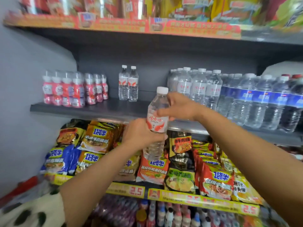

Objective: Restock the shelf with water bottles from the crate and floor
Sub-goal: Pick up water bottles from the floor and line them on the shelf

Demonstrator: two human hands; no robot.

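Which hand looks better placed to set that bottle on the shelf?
Probably the right hand: it grips the bottle high up, nearest the bare shelf beside the two standing bottles. The left hand holds lower down.

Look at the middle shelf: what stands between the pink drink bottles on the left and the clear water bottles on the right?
In the head view, two red-labelled water bottles stand side by side on the shelf, with bare shelf on either side of them.
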